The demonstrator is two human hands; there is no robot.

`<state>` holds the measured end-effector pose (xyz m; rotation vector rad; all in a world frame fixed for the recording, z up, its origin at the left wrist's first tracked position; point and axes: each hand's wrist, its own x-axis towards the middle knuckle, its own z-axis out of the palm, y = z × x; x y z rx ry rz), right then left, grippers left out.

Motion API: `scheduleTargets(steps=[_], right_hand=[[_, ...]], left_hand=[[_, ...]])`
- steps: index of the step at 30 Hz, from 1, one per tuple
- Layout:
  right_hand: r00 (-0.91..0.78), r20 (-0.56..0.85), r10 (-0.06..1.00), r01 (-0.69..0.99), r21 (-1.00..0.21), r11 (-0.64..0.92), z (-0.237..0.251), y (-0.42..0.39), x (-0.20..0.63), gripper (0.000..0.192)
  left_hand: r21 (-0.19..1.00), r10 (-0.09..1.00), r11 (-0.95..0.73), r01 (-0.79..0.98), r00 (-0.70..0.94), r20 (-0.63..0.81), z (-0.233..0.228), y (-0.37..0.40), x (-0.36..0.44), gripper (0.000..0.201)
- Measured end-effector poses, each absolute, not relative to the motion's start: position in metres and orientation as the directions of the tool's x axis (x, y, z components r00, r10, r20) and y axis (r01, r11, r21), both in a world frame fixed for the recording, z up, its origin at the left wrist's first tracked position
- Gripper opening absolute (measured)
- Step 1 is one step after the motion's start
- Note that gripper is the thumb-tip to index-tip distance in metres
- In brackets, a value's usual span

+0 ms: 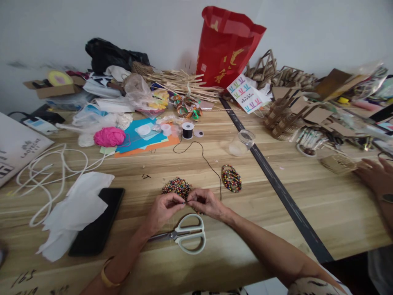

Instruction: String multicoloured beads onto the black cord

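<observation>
Wooden table (190,266): 2 hands (162,211), 1 scissors (187,234), 1 bead pile (177,187).

A plain white wall (307,28) closes the scene behind two light wooden tabletops (322,205) set edge to edge, joined along a dark strip (276,184) running diagonally from the wall toward the near edge. The wood shows pale, lengthwise grain. Lighting is soft and even, without hard shadows. Clutter lines the wall side of the tabletops.

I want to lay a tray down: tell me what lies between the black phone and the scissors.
Bare wooden table between the phone and scissors, crossed only by the left hand and wrist, per the head view.
</observation>
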<state>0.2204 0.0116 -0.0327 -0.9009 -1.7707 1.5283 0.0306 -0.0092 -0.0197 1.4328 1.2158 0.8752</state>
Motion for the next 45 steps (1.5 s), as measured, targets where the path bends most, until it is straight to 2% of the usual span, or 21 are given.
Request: scheduleTargets(steps=[15,45], right_hand=[[-0.582,0.077,0.81,0.078,-0.986,0.15,-0.0288,0.011,0.2229,0.025],[-0.586,0.033,0.809,0.098,-0.989,0.111,-0.0296,0.0113,0.2212,0.016]], left_hand=[[0.976,0.974,0.053,0.21,0.205,-0.097,-0.0213,-0.0095,0.0299,0.007],[0.979,0.973,0.027,0.204,0.22,-0.073,-0.0235,-0.0101,0.0298,0.008]])
